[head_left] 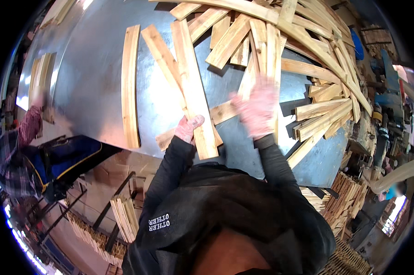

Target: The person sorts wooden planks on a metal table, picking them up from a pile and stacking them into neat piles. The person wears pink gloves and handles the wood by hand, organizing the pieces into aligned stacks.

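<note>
My left hand point(189, 129) grips the near part of a long wooden board point(190, 68), with the thumb resting on its top face. A second slanted board point(162, 57) runs down to the same hand; whether it is held too I cannot tell. Below these, another board point(224, 112) lies crosswise on the metal tabletop point(92, 68). Blurred by motion, my right hand point(258, 109) is over the end of that crosswise board and beside several upright-lying strips point(272, 59). Its fingers are smeared, so a grip cannot be made out.
A single board point(130, 87) lies on the left of the table. A large loose heap of boards point(317, 41) covers the far right. At left, a co-worker in a plaid sleeve point(29, 126) reaches to other boards point(41, 75). Stacked wood point(344, 201) stands below the right edge.
</note>
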The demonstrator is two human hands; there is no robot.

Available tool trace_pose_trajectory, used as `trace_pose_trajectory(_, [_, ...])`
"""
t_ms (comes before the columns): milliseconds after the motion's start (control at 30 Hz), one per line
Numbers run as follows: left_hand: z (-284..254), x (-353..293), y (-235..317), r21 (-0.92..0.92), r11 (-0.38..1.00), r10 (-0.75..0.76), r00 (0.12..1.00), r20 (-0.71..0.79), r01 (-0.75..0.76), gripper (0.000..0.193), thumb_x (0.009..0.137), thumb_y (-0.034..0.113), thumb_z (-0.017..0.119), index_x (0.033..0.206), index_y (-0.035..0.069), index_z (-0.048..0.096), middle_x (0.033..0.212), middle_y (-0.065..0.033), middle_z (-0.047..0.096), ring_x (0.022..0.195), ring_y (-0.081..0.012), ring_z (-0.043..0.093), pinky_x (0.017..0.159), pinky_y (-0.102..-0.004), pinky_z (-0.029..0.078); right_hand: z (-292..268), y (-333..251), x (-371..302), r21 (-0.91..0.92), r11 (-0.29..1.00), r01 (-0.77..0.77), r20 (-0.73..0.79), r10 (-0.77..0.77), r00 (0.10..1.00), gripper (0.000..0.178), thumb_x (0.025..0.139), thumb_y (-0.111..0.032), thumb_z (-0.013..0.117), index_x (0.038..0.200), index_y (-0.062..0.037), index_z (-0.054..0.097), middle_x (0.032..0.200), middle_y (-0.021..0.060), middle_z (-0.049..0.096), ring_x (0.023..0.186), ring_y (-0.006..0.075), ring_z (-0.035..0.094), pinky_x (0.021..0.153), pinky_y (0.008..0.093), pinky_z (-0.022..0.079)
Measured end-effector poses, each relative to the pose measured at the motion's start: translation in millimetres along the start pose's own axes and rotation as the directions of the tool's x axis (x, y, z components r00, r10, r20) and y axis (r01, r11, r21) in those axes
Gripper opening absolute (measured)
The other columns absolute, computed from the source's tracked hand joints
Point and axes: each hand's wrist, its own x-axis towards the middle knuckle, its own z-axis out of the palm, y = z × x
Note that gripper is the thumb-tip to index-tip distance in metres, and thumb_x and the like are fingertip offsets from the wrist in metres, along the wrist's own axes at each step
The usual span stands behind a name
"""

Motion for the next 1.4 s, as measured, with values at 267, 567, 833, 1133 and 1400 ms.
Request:
trace_pose_trajectory(267, [-18.2, -22.3, 14.8, 0.146, 0.984, 0.132, 0.975, -0.177, -0.107, 0.042, 0.083, 0.011, 0.075, 0.118, -0.002, 0.057, 0.103, -0.0103, 0.068, 0.097, -0.0197, 0.066, 0.084, -0.0334, 0.056, -32.2, 117.4, -24.7, 0.098, 0.739, -0.666, 0.648, 0.461, 0.607, 0.095, 0.076, -0.03, 0.071, 0.149, 0.0059, 0.022, 0.122, 0.0298, 0.06, 0.113, 0.038, 0.061, 0.096, 0.0396, 0.047])
trace_pose_trajectory(567, [-36.5, -51.4, 27.0, 0.287, 0.953, 0.219, 0.869, -0.443, -0.094, 0.044, 0.082, 0.003, 0.074, 0.121, -0.001, 0.054, 0.101, -0.011, 0.066, 0.085, -0.0197, 0.066, 0.076, -0.0303, 0.057, -118.7, 81.9, -61.8, 0.359, 0.771, -0.526, 0.788, 0.051, 0.614, 0.09, 0.07, -0.01, 0.071, 0.151, -0.007, 0.031, 0.124, 0.0181, 0.059, 0.109, 0.0263, 0.06, 0.094, 0.0331, 0.048])
trace_pose_trajectory(833, [-72.1, -56.2, 25.6, 0.596, 0.803, 0.298, 0.872, -0.389, -0.009, 0.041, 0.079, 0.016, 0.074, 0.112, -0.002, 0.059, 0.096, -0.0106, 0.068, 0.087, -0.0192, 0.063, 0.078, -0.032, 0.052, -44.9, 58.7, -26.6, 0.603, 0.159, -0.781, 0.782, 0.076, 0.619, 0.05, 0.081, -0.014, 0.075, 0.123, 0.0037, 0.053, 0.108, 0.0078, 0.064, 0.091, 0.0171, 0.064, 0.082, 0.0311, 0.054])
trace_pose_trajectory(1133, [-30.4, -106.0, 49.1, 0.841, 0.517, 0.291, 0.892, -0.347, 0.159, 0.058, 0.077, 0.025, 0.072, 0.127, 0.002, 0.053, 0.104, -0.0168, 0.07, 0.093, -0.0278, 0.067, 0.085, -0.0348, 0.052, 36.9, -66.4, 85.0, 0.656, 0.463, -0.597, 0.621, 0.119, 0.775, 0.067, 0.082, -0.031, 0.074, 0.13, 0.0064, 0.047, 0.113, 0.0195, 0.063, 0.093, 0.0289, 0.066, 0.087, 0.0379, 0.054])
trace_pose_trajectory(1400, [-67.7, -115.9, 15.5, 0.628, 0.77, 0.194, 0.897, -0.398, 0.112, 0.046, 0.078, 0.001, 0.072, 0.121, 0.0, 0.054, 0.101, -0.0089, 0.068, 0.088, -0.0187, 0.064, 0.077, -0.0312, 0.054, 84.2, -130.6, 119.8, 0.159, 0.947, -0.277, 0.519, 0.159, 0.84, 0.118, 0.066, -0.032, 0.083, 0.152, -0.0016, 0.008, 0.129, 0.0327, 0.047, 0.115, 0.0447, 0.055, 0.096, 0.0475, 0.047])
